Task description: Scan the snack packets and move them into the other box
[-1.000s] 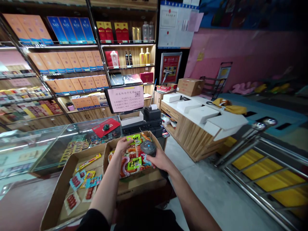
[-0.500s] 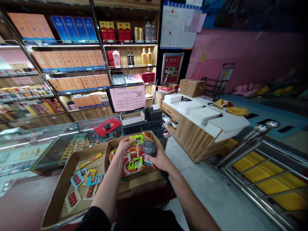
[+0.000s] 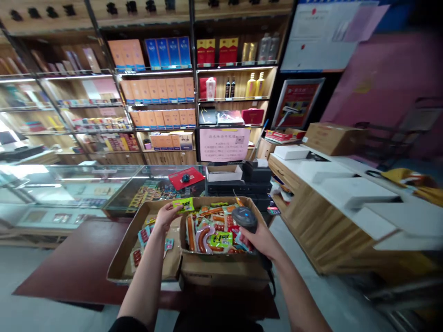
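Between the fingers of my left hand [image 3: 168, 216] is a green snack packet [image 3: 184, 204], held above the wall between two cardboard boxes. My right hand [image 3: 256, 237] grips a dark handheld scanner [image 3: 244, 218] over the right side of the fuller box [image 3: 224, 267]. That box holds several packed sausages [image 3: 204, 237] and another green packet [image 3: 221, 239]. The shallower box [image 3: 119, 258] on the left has a few small packets [image 3: 137, 256] in it, partly hidden by my left forearm.
A glass display counter [image 3: 117, 191] runs behind the boxes, with a red mat [image 3: 183, 180] on it. Beyond stand a sign-covered monitor [image 3: 223, 145] and shelves of boxed goods. White boxes [image 3: 360, 192] sit on a wooden counter [image 3: 308, 221] at right. The boxes rest on a dark red table [image 3: 69, 267].
My left hand has lifted the green packet out of the fuller box and moved it left toward the shallower one. The view has turned left. The scanner stays in my right hand.
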`<state>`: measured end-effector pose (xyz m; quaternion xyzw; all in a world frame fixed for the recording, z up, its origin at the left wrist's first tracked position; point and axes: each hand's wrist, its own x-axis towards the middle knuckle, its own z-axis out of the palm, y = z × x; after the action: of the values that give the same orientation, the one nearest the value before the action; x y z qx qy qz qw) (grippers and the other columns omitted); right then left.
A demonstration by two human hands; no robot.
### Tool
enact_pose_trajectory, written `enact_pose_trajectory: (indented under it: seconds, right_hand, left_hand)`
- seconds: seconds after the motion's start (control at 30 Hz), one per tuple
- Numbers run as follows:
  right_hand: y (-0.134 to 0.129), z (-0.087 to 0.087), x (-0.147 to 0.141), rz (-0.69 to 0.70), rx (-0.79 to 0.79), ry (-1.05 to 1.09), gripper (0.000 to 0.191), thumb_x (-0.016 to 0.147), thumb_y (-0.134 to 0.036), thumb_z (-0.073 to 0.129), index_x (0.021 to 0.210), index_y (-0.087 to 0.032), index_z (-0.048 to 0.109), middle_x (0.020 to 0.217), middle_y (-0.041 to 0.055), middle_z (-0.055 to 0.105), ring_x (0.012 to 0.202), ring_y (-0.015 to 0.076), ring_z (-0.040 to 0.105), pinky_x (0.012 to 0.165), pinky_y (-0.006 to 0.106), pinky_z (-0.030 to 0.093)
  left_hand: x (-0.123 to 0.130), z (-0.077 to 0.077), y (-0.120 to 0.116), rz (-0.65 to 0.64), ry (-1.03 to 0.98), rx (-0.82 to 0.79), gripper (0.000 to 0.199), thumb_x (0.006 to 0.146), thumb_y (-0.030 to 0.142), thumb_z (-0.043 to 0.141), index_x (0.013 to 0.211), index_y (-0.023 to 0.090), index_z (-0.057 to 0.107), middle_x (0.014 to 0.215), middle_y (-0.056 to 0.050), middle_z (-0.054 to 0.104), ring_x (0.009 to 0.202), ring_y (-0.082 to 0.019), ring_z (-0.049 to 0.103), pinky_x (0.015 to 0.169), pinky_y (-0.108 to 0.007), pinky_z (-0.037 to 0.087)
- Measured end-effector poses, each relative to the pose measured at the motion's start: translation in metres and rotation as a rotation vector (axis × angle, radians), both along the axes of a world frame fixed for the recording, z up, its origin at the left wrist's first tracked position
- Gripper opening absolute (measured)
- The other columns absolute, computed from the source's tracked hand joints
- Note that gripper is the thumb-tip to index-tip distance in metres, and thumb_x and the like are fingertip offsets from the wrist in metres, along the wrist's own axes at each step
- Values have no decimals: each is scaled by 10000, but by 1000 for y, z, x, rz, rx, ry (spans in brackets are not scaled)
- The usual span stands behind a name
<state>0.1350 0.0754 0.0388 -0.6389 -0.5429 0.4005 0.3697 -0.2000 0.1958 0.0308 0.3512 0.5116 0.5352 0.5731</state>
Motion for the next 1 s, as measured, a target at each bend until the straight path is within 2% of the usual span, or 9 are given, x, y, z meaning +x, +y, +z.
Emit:
enact_pose_trajectory:
  seconds: [0.1,0.2,0.3,0.4,0.53,0.63,0.7,0.83,1.0]
  right_hand:
    - [4,3,-1,26,-51,40,330,814,-539,655,777,-218,591,586,46,626,426,156,558,422,299,461]
    - [10,1,-2,38,-93,22,331,820,-537,660,846,-210,617,574,49,631,413,160,551,408,303,442]
    - [16,-4,-2,67,-105,9,340,833,-537,656,906,-205,644,553,44,632,412,164,560,411,296,438]
    - [18,-6,-2,72,-93,9,357,828,-541,669,949,-206,648,552,35,636,417,166,569,414,289,442]
    - [13,0,-1,49,-96,8,343,824,-539,677,894,-206,630,573,37,644,421,156,569,405,275,439]
    - [9,8,0,30,-112,26,338,835,-535,659,782,-204,611,560,44,634,414,147,552,406,274,445]
    - [6,11,2,19,-116,65,356,847,-539,640,730,-205,600,556,48,634,412,143,545,402,270,439]
    - [2,11,8,-12,-100,143,310,846,-504,655,772,-204,629,594,46,675,432,148,573,420,266,461]
    - [-6,3,17,-48,-73,128,254,871,-425,636,752,-203,663,609,33,689,468,152,598,459,262,487]
  left_hand:
    - [-51,-2,-20,144,83,-23,415,574,297,949,880,116,733,795,-77,750,648,-155,710,591,-223,566]
    - [-81,-5,-35,243,135,-51,474,599,352,936,957,113,739,732,-53,731,537,-117,658,519,-205,531]
    - [-88,-8,-41,255,136,-61,500,591,371,938,961,105,732,773,-77,742,619,-148,702,534,-210,540]
    - [-80,-6,-36,228,147,-69,511,589,388,939,956,102,728,808,-108,750,720,-188,737,555,-209,542]
    - [-45,2,-21,128,186,-22,508,559,390,951,923,107,737,818,-110,754,741,-201,733,604,-239,560]
    - [-1,4,-5,-16,293,48,444,572,383,933,894,133,757,797,-90,754,706,-196,706,613,-258,546]
    - [34,3,5,-113,449,119,352,585,352,916,844,167,765,742,-65,738,672,-192,678,609,-256,511]
    - [103,1,21,-258,791,317,189,611,239,876,745,212,745,748,-57,723,776,-235,678,754,-293,489]
    - [159,1,37,-398,1042,392,157,665,158,815,797,213,750,895,-116,734,968,-309,678,886,-343,466]
